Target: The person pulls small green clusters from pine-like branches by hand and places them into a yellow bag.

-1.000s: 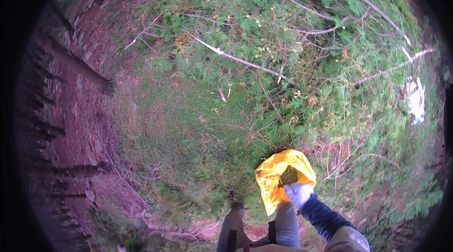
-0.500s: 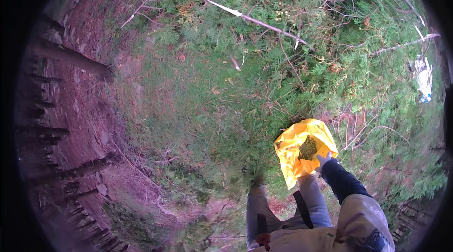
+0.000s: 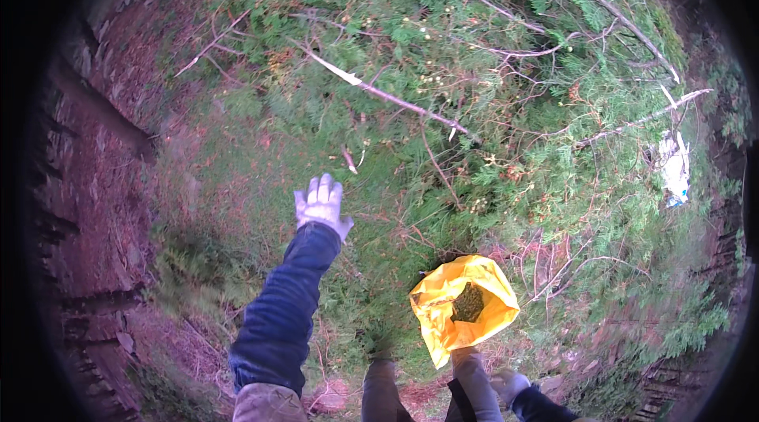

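Observation:
My left hand (image 3: 322, 205), in a pale glove and dark blue sleeve, reaches forward over the greenery with its fingers spread and nothing in it. Just beyond its fingertips lies a short broken stick (image 3: 349, 160). On the ground in front of my legs stands a yellow bag (image 3: 432, 313), its mouth wide open. Small greenish-brown plant bits (image 3: 468, 303) lie inside at its bottom. My right hand (image 3: 510, 385) is low beside my right knee, apart from the bag; its fingers are too smeared to read.
A large heap of cut evergreen branches (image 3: 545, 129) spreads ahead and to the right. A long broken branch (image 3: 403, 102) lies across it. At the far right rests a white plastic package (image 3: 675, 169). Tree trunks (image 3: 103, 110) rise on the left.
My left hand has come into view and reaches forward. My right hand has left the bag's rim and dropped toward my knee. The view has shifted, so the bag appears lower and further left.

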Demonstrator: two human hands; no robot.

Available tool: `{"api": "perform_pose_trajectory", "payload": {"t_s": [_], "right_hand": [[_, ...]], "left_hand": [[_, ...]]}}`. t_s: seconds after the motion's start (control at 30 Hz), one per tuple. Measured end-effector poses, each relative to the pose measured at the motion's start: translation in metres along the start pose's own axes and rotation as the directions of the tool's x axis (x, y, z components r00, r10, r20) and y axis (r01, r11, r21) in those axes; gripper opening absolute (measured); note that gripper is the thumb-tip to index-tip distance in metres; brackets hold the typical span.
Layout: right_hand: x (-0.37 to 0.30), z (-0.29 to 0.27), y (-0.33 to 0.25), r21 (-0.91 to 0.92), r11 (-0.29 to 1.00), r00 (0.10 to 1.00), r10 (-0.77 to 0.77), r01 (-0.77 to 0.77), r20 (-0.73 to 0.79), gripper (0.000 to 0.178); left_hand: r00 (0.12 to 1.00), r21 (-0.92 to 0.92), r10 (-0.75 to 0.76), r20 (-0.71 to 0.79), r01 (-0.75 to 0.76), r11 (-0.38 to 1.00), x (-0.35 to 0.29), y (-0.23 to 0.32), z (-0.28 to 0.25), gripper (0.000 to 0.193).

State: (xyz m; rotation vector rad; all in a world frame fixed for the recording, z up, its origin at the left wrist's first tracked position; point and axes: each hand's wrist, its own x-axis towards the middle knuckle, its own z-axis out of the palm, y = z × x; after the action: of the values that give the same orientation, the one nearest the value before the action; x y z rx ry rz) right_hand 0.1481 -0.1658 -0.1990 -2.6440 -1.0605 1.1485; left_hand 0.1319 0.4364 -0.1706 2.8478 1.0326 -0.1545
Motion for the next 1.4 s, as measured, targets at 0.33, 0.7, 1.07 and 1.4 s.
{"api": "perform_pose_trajectory", "payload": {"t_s": [0.33, 0.7, 1.07, 1.4], "right_hand": [[-0.086, 0.107, 0.147, 0.352, 0.575, 0.673, 0.608, -0.739, 0.420, 0.038], [-0.031, -0.024, 0.213, 0.421, 0.778, 0.884, 0.400, -0.467, 0.242, 0.027], [0.084, -0.134, 0.139, 0.988, 0.125, 0.873, 0.487, -0.095, 0.023, 0.051], [0.239, -0.180, -0.028, 0.942, -0.279, 0.975, 0.063, -0.189, 0.214, 0.071]], "left_hand": [[0.994, 0.444, 0.057, 0.097, -0.095, 0.891, 0.226, 0.155, -0.036, 0.050], [0.917, 0.250, -0.023, 0.399, -0.085, 0.965, 0.082, 0.249, -0.109, 0.030], [0.908, 0.429, -0.103, 0.406, -0.090, 0.899, 0.032, 0.250, -0.425, 0.041], [0.902, 0.245, -0.403, 0.151, 0.361, 0.900, -0.170, -0.004, -0.520, 0.026]]}}
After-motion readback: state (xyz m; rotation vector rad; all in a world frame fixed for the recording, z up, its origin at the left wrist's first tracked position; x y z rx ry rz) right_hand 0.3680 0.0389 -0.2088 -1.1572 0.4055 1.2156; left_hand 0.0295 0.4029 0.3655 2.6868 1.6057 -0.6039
